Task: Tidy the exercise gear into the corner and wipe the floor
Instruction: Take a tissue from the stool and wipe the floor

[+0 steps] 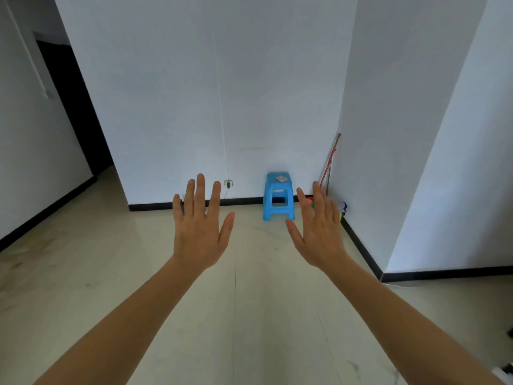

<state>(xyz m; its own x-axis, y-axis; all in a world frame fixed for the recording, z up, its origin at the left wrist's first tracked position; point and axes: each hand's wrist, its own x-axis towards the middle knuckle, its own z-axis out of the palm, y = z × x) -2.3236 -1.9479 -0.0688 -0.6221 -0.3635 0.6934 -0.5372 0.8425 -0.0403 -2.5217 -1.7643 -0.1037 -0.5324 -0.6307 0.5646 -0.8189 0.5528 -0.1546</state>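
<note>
left hand (198,232) and right hand (319,234): two hands reaching out | blue stool (277,186): one standing | paper scrap (281,178): one lying | long sticks (329,165): at least two leaning | wall plug (228,184): one hanging

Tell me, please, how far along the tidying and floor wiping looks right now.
Done, seemingly: poles lean in the corner, with colourful items at their foot, partly hidden. In hand: nothing; left hand and right hand are open, empty. Left: the floor shows dark smudges; no cloth visible.

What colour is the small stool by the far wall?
Bright blue; the stool shows clearly in the head view, standing against the wall near the corner.
</note>
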